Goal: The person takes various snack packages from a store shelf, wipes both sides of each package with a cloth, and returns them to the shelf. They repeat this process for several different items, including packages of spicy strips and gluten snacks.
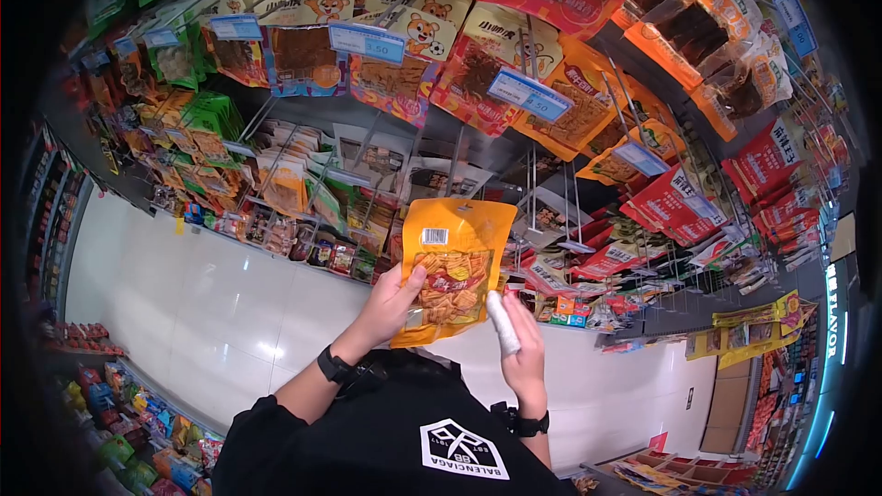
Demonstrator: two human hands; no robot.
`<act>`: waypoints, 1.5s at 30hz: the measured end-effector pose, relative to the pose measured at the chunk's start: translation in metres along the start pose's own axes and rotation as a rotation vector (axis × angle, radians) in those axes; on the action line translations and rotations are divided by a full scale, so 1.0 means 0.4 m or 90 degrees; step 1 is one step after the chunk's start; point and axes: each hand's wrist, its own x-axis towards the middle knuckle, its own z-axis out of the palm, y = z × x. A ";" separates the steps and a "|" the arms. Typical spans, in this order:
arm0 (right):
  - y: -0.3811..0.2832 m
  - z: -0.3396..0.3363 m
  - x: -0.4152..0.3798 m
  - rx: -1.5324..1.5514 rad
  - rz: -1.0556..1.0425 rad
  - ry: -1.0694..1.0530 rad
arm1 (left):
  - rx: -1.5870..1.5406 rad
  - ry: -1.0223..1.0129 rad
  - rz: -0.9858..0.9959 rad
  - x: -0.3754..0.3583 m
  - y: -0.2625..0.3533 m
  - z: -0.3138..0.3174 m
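An orange snack bag [452, 266] with a barcode and a clear window showing crackers is held up in front of me. My left hand [390, 303] grips its lower left edge. My right hand [517, 342] touches the bag's lower right corner; its index finger is wrapped in white bandage. Both wrists wear black bands, and my dark shirt fills the bottom of the view.
A rack of hooks [533, 174] hung with many snack packs rises right ahead, with blue price tags [367, 39] on the pegs. A white tiled floor [211, 303] runs left. More shelves [119, 422] stand at lower left, a yellow display [753, 331] at right.
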 end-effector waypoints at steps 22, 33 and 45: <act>0.047 0.044 0.034 -0.021 -0.038 0.078 | -0.280 0.096 0.006 0.059 -0.001 0.046; 0.006 0.031 0.023 0.731 0.292 0.105 | -0.188 -0.044 -0.110 0.054 -0.037 0.091; -0.060 0.058 0.065 0.031 -0.107 0.235 | 0.126 -0.253 -0.010 0.072 0.001 0.165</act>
